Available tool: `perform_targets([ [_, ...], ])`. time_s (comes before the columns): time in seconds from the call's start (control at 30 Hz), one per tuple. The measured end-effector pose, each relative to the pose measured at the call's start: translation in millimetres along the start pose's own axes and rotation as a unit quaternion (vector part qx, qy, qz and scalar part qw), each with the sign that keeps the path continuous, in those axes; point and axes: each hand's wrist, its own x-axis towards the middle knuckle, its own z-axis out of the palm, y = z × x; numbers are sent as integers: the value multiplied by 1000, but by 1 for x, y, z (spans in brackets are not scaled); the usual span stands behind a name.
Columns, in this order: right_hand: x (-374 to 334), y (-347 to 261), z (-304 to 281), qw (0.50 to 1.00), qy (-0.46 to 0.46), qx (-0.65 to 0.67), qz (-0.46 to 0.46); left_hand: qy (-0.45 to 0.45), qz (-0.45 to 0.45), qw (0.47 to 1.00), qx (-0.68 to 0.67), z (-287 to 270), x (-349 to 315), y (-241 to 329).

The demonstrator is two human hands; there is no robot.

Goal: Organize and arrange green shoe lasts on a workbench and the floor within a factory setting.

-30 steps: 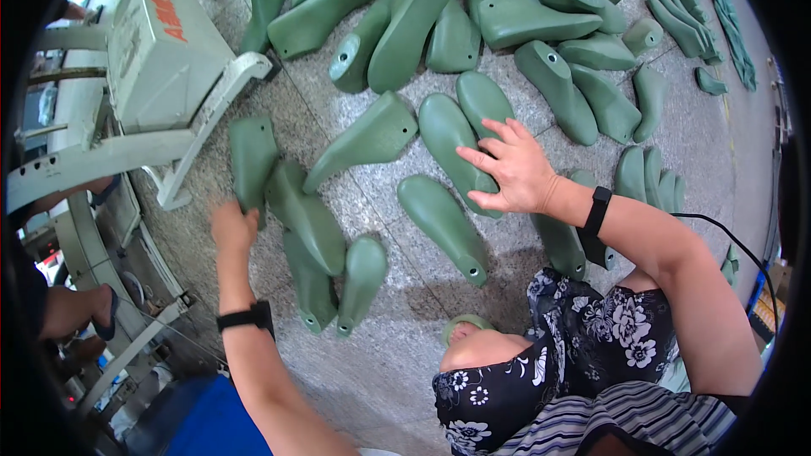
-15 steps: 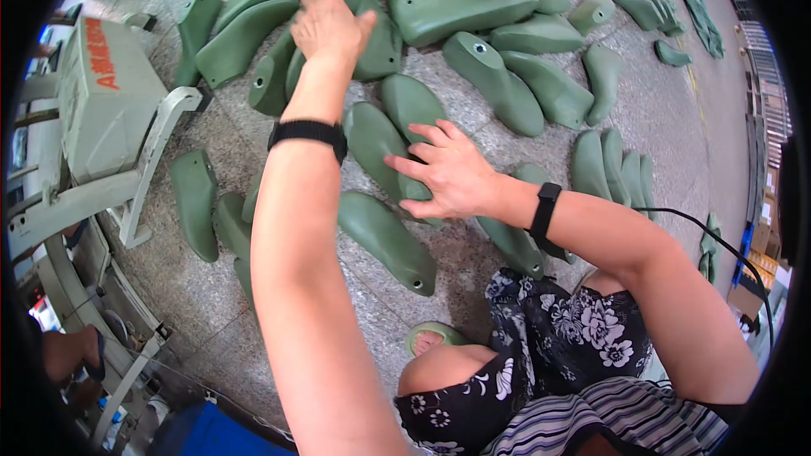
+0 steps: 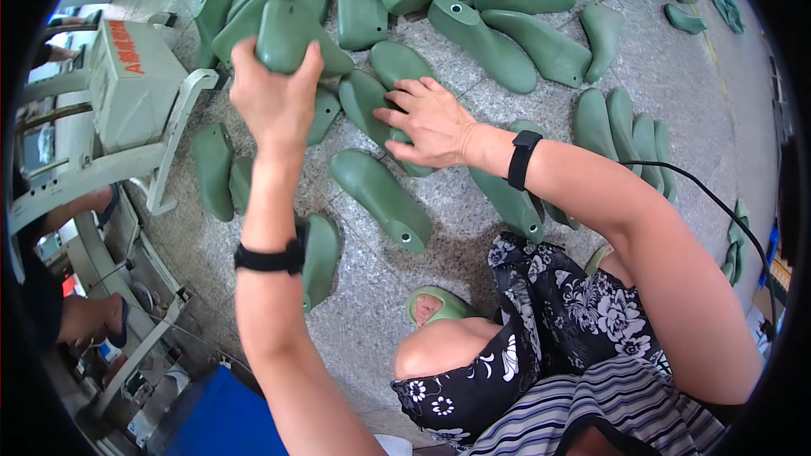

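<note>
So the left hand has a green shoe form, thumb on one side and fingers round the other, so that grip is closed about as far as the form's width lets it. It's up at the near edge of the big pile, and honestly I can't tell if it's fully off the things below. The right hand is palm down with fingers loosely spread over a second form, fingertips touching it; can't tell if that grip is squeezing anything, since the hand hides most of it. Everything's on the speckled grey floor. A loose form lies just below the right hand, holed end toward the person, and a neat row of forms sits off to the right. Grey metal box on the left, green slipper near the bottom, black cable curving past the right arm.
</note>
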Motion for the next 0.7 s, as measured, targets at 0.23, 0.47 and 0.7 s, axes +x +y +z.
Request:
perform_targets([
  [0.23, -27, 16, 0, 985, -40, 117, 118, 63, -54, 996, 36, -33, -102, -17],
  [0.47, -16, -53, -8, 979, -123, -155, 38, -2, -86, 996, -8, -44, -183, -15],
  [0.7, -21, 0, -14, 998, -20, -45, 45, -37, -170, 982, -74, -24, -224, -16],
])
